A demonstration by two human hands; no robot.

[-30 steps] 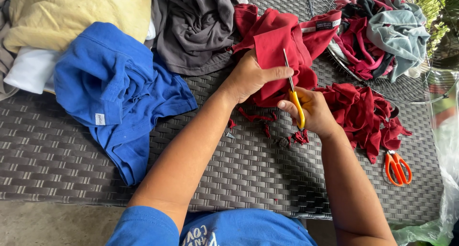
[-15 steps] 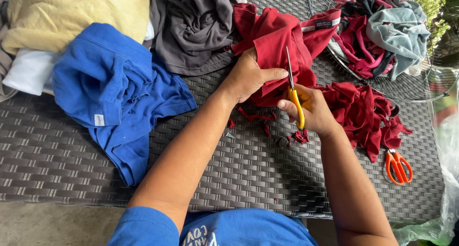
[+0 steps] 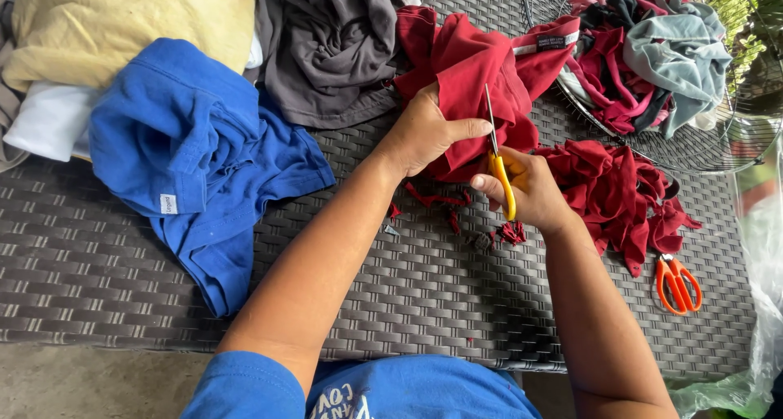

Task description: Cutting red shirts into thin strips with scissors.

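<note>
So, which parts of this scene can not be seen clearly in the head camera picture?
- Scissors: the tips are hidden in the red cloth; the lower handle is hidden by the right hand.
- Left hand: its fingers are under the cloth.
- Wire basket: cut off by the top edge.
- Yellow cloth: cut off at the top.

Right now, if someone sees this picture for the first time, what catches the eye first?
At the centre, the left hand grips a red cloth while the right hand cuts it with yellow-handled scissors. A bright blue shirt sprawls on the left of the woven table, and orange scissors lie at the right.
</note>
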